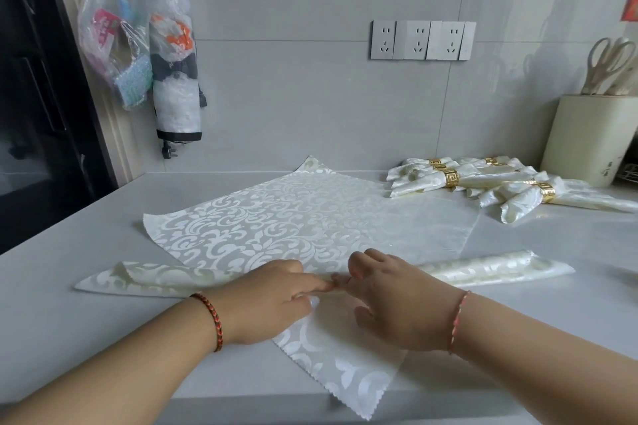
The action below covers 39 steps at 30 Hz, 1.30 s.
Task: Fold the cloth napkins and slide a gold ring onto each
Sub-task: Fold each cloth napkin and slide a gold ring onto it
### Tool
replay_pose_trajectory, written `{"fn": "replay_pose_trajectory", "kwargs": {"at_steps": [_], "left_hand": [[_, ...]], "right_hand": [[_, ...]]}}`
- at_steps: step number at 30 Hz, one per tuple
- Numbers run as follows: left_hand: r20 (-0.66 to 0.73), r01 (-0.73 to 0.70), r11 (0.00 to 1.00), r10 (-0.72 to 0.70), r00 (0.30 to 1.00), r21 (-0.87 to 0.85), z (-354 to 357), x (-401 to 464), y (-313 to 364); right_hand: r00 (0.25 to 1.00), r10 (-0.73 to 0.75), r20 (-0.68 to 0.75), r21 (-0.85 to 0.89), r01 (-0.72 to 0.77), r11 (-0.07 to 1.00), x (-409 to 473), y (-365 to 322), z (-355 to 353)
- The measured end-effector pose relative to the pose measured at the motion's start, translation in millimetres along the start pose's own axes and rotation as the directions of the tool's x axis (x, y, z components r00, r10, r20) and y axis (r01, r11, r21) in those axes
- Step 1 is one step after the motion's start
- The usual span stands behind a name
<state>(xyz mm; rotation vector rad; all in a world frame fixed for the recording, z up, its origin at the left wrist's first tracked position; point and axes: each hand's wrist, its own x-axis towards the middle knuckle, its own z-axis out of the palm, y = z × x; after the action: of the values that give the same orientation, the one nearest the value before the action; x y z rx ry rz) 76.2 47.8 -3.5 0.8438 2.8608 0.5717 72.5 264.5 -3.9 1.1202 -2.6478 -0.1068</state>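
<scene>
Two hands work at the near middle of a white patterned cloth napkin (310, 217) spread diamond-wise on a pale grey worktop (69, 286). The left hand (272, 300) and right hand (397, 304) meet fingertip to fingertip on a narrow fold that runs left to right across the cloth. The fingers of both curl down onto this fold and seem to pinch it, though the exact grip is hidden beneath them. The folded band stretches out to either side of the hands, its ends lying flat on the worktop. One pinked corner of the napkin hangs over the near edge of the worktop.

At the far right lies a pile of finished napkins (500, 183), each rolled and held by a gold ring (450, 177). Behind them stands a cream holder (583, 138) with scissors in it.

Judging by its sheen and limp drape, the napkin is light, thin and soft, probably slippery, so pleats may slide open if let go. Holding the fold at its middle while pressing it flat looks sensible. No loose ring is visible near the hands.
</scene>
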Motion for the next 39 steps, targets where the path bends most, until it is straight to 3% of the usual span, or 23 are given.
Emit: {"fn": "replay_pose_trajectory", "kwargs": {"at_steps": [4, 8, 12, 16, 22, 29, 34, 39], "left_hand": [[0.039, 0.172, 0.952, -0.168, 0.985, -0.254, -15.4, -5.3, -12.6], [0.091, 0.292, 0.836, -0.283, 0.955, -0.464, -31.6, -8.6, -37.4], [0.104, 0.373, 0.842, -0.363, 0.926, -0.39, -47.3, -10.1, -50.8], [0.125, 0.46, 0.864, -0.443, 0.888, -0.203, -57.3, -7.2, -55.3], [0.067, 0.427, 0.904, -0.427, 0.902, 0.025, -63.8, -5.4, -63.9], [0.113, 0.397, 0.906, -0.415, 0.903, 0.147, -69.0, -4.8, -60.5], [0.171, 0.405, 0.91, -0.414, 0.894, 0.084, -69.9, -6.6, -52.0], [0.221, 0.372, 0.916, -0.336, 0.916, -0.152, -65.0, -14.2, -47.4]], "right_hand": [[1.0, -0.021, -0.004, 0.026, 0.021, 0.999, -1.3, -5.1, 0.6], [0.997, 0.027, -0.071, 0.152, -0.016, 0.988, 7.1, -2.1, -5.1], [0.982, 0.185, -0.028, 0.169, -0.177, 0.969, 38.3, -5.2, -2.4], [0.944, 0.325, 0.059, 0.265, -0.329, 0.906, 62.3, -1.7, 1.0], [0.932, 0.299, 0.205, 0.403, -0.358, 0.842, 69.8, 7.6, 5.6], [0.935, 0.178, 0.307, 0.371, -0.29, 0.882, 76.1, 6.8, 1.0], [0.942, 0.146, 0.302, 0.353, -0.253, 0.901, 73.7, 4.6, -4.3], [0.922, 0.131, 0.364, 0.352, -0.267, 0.897, 58.2, 17.3, -18.1]]}}
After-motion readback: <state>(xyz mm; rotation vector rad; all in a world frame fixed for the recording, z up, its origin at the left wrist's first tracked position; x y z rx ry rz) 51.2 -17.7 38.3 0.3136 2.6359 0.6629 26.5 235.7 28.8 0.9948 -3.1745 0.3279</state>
